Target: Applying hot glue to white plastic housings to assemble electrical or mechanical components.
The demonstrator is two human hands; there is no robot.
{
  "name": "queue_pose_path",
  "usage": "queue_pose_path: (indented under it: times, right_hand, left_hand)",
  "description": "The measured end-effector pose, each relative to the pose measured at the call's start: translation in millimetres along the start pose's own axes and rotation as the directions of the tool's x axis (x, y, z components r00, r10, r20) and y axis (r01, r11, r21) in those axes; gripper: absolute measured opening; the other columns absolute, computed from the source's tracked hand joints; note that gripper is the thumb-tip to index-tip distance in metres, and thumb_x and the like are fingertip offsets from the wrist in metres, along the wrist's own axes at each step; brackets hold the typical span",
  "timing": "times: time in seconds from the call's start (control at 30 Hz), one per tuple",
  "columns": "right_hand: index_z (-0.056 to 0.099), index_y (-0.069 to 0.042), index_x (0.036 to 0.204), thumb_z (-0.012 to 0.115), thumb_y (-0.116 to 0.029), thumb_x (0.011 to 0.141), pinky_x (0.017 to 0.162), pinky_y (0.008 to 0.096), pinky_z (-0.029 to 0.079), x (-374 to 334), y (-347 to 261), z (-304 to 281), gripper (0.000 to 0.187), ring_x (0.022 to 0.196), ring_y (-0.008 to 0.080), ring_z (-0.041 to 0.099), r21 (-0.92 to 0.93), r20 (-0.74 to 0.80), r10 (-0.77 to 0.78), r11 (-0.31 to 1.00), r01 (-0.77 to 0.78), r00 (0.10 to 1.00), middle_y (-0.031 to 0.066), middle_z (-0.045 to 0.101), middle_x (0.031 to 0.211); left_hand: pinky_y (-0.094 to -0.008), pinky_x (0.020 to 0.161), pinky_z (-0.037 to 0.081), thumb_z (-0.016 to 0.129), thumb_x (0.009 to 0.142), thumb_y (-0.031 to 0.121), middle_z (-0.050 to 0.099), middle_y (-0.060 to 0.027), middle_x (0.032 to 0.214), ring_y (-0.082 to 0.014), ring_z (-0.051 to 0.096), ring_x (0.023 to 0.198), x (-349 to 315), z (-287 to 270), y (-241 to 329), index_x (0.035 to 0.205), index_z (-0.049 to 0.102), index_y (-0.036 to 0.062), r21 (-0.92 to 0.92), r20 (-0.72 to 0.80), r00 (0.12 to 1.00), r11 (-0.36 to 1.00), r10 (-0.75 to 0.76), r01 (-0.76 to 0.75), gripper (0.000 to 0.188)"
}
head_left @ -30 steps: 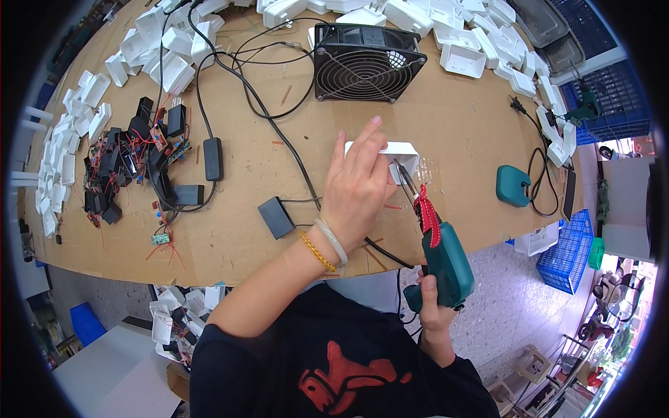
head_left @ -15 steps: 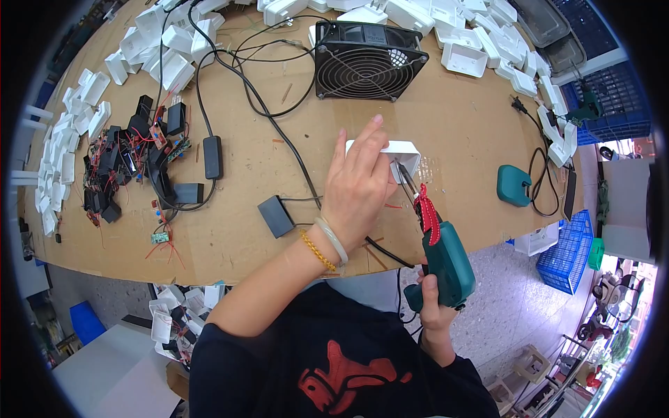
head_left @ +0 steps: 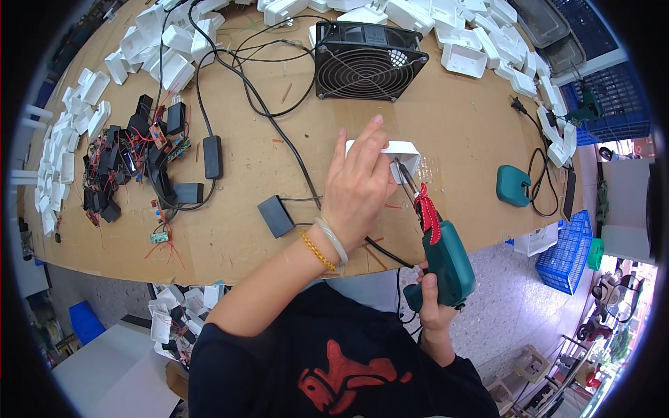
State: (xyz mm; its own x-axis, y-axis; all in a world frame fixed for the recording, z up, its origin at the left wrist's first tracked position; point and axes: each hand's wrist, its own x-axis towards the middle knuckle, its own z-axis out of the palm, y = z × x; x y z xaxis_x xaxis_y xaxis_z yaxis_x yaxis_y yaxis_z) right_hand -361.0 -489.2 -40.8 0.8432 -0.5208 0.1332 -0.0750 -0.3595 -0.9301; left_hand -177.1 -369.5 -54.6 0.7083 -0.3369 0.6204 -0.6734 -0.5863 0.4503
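Observation:
My left hand (head_left: 359,174) lies over a white plastic case (head_left: 405,152), its fingers stretched along and across it, pressing it to the cardboard-covered table. The case's open side faces me, and my hand covers its left part. In my right hand (head_left: 435,306) is a green soldering gun (head_left: 449,263), gripped by its handle. A red ribbon with white stitching (head_left: 429,217) is wound near its front. The two metal prongs reach into the case; what their tip touches inside is hidden. Beside my left wrist sits a black box-shaped adapter (head_left: 277,216) with a cable.
A black fan (head_left: 369,61) stands beyond my hands. White cases (head_left: 463,59) are heaped along the far edge and left side. Black parts with circuit boards and red wires (head_left: 125,164) form a pile at left. A green tool part (head_left: 513,185) and a plug cord (head_left: 540,160) lie right.

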Motion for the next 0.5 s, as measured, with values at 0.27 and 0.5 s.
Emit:
queue_pose_path:
  times: [0.27,0.5]
  right_hand:
    - [0.069,0.002,0.09,0.069,-0.018,0.085,0.059,0.0317,0.05,0.2,2.9,-1.9,0.021,0.063,0.025,0.067,-0.036,0.002,-0.017,0.999,0.017,1.0,0.012,0.069,0.075]
    - [0.07,0.002,0.091,0.069,-0.019,0.084,0.06,0.0331,0.051,-0.6,6.9,-3.6,0.022,0.064,0.0265,0.068,-0.038,0.012,-0.038,0.999,0.038,0.999,0.0128,0.07,0.077]
  left_hand:
    - [-0.0574,0.101,0.047,0.07,0.072,-0.004,0.055,-0.0121,0.111,-0.0304,0.055,0.128,0.2,-0.6,-0.1,0.075,0.058,-0.0007,0.0,-0.007,1.0,1.0,0.0,0.0,0.013]
    - [-0.0575,0.101,0.047,0.07,0.072,-0.004,0.054,-0.0118,0.111,-0.0303,0.055,0.128,0.1,-0.5,0.2,0.075,0.057,-0.0006,0.002,-0.008,1.0,1.0,0.001,-0.001,0.014]
